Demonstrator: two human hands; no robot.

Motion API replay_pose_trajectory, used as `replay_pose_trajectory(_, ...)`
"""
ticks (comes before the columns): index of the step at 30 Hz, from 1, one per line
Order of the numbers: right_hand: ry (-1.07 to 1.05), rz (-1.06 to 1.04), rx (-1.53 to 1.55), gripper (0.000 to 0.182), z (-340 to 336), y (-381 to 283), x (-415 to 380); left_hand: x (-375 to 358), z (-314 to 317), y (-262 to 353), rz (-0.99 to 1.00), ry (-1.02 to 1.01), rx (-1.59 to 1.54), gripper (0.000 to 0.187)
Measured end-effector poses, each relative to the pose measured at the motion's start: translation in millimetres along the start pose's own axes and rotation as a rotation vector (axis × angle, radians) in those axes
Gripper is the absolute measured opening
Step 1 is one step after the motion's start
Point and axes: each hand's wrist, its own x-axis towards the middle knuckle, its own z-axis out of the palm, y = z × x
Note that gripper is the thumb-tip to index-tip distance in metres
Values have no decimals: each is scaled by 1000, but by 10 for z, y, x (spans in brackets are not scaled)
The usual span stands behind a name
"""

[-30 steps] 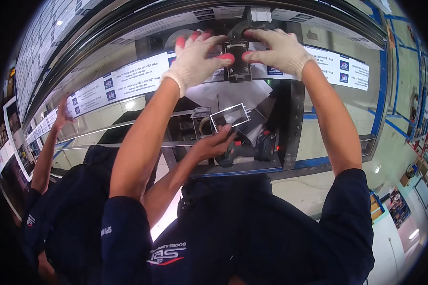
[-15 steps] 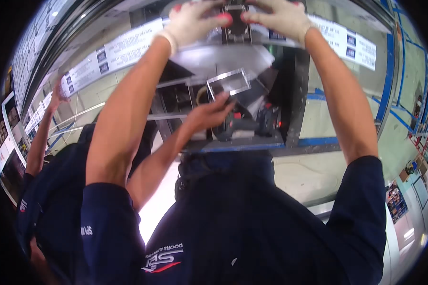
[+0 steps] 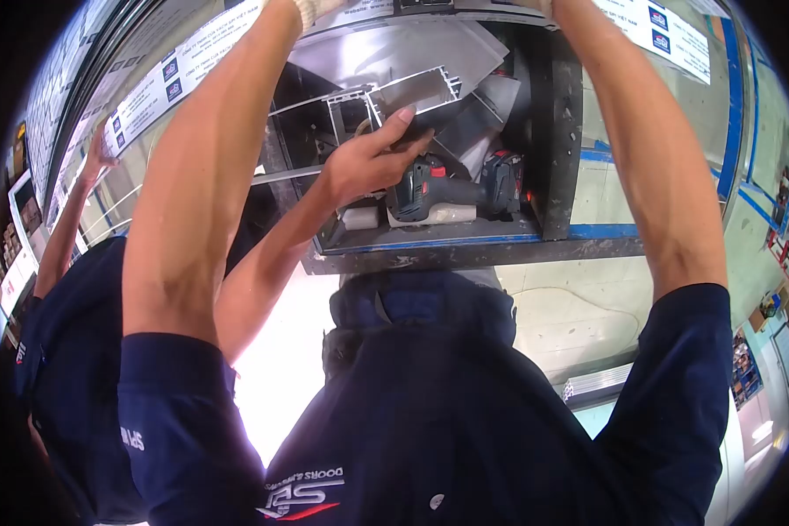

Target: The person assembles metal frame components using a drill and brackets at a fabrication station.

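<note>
My left hand (image 3: 311, 10), in a pale glove, is mostly cut off by the top edge, with only the cuff and a little of the palm showing. At the same edge, a sliver of my gloved right hand (image 3: 547, 7) shows. The fingers of both are out of frame. Both hands are nearest a long bar (image 3: 184, 74) wrapped in white printed film, which runs across the top. Below them, a co-worker's bare hand (image 3: 368, 162) holds the end of a hollow metal profile (image 3: 412, 96) with an open rectangular section.
The co-worker's other hand (image 3: 99, 160) is at the bar's left end. A dark-framed bench compartment (image 3: 430, 254) holds a black and red cordless power tool (image 3: 451, 188) and grey sheets (image 3: 394, 53). Blue-edged framing (image 3: 728, 114) stands at right.
The view has tilted down, so my gloved hands, earlier visible with fingers around a dark metal piece on the bar, are mostly out of frame. The co-worker's profile appears higher.
</note>
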Motion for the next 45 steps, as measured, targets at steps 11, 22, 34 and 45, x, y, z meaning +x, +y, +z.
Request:
replay_pose_trajectory(11, 183, -216, -178, 149, 216, -127, -301, -337, 172, 40, 335, 240, 293, 125)
replay_pose_trajectory(22, 350, -386, -58, 130, 414, 57, -77, -354, 154, 103, 378, 223, 505, 134)
replay_pose_trajectory(34, 186, -437, 54, 128, 261, 199, -79, -355, 134, 130, 335, 176, 450, 127)
replay_pose_trajectory(45, 261, -488, 116, 116, 276, 131, -43, -342, 233, 73, 332, 241, 573, 149)
